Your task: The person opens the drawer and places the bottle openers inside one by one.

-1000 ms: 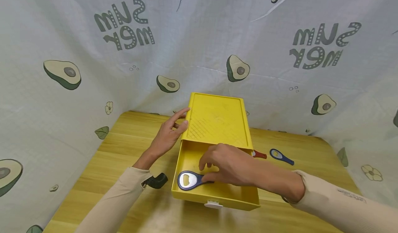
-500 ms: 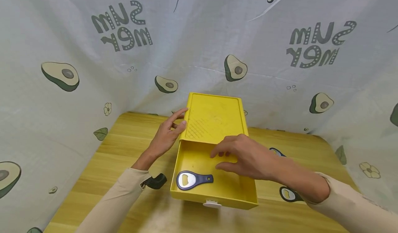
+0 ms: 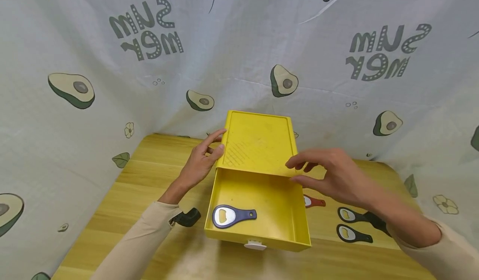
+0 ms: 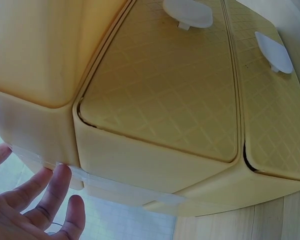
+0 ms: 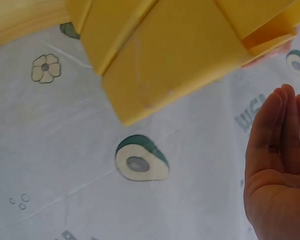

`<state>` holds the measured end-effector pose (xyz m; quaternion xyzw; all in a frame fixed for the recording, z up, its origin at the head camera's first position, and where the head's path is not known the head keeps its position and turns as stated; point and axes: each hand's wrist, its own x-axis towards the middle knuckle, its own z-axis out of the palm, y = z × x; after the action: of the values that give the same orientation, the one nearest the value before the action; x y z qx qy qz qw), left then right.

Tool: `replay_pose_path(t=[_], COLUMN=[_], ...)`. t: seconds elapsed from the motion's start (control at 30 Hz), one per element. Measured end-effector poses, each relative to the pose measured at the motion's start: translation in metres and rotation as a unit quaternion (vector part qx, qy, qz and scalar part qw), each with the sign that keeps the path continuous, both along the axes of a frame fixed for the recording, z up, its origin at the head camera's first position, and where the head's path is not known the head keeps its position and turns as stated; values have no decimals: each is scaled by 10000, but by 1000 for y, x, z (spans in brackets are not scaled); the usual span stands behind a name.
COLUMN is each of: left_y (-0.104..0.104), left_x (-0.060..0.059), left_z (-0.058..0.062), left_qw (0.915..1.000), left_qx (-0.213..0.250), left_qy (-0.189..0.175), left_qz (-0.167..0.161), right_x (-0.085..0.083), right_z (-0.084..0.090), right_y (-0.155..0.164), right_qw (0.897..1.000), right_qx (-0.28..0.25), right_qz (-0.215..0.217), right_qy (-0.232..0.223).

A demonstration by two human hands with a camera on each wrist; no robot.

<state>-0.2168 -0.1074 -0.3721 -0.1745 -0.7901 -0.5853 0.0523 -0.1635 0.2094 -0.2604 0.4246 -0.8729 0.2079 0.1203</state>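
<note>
A yellow drawer cabinet point(image 3: 258, 143) stands on the table with its top drawer point(image 3: 267, 207) pulled out. In the drawer's front left corner lies a dark blue bottle opener point(image 3: 239, 214) with a metal centre. My left hand point(image 3: 198, 165) rests its fingertips against the cabinet's left side; the left wrist view has its spread fingers point(image 4: 57, 187) at that wall. Above the cabinet's front right corner is my right hand point(image 3: 338, 178), thumb and fingers apart with nothing between them. The right wrist view catches that palm point(image 5: 277, 200) beside the yellow cabinet.
Right of the cabinet, a red bottle opener point(image 3: 315, 201) and two black ones, one farther point(image 3: 349, 214) and one nearer point(image 3: 353, 234), lie on the wooden table point(image 3: 168, 157). A printed curtain point(image 3: 239, 43) hangs behind. Lower drawers have white handles point(image 4: 192, 14).
My right hand has let go of the blue bottle opener in the drawer and moved right and back, out over the cabinet's right edge. The left hand keeps its place.
</note>
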Motion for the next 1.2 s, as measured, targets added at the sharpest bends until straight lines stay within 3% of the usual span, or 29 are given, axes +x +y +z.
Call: replay_pose_path(t=[0.47, 0.9, 1.07, 1.2], left_y=[-1, -2, 0, 0], left_x=[-1, 0, -1, 0], left_z=[-1, -2, -3, -1], left_qw=[10000, 10000, 10000, 10000], left_qx=[-18, 26, 40, -16], left_qy=[14, 14, -18, 11], left_qz=[29, 54, 18, 45], right_x=[-16, -32, -28, -26], right_z=[-14, -43, -56, -74], right_y=[48, 92, 106, 116], right_qw=[9964, 9837, 9680, 9661], right_qx=[133, 500, 758, 698], right_qz=[-834, -1540, -1976, -1978], right_qy=[-42, -779, -1349, -1507])
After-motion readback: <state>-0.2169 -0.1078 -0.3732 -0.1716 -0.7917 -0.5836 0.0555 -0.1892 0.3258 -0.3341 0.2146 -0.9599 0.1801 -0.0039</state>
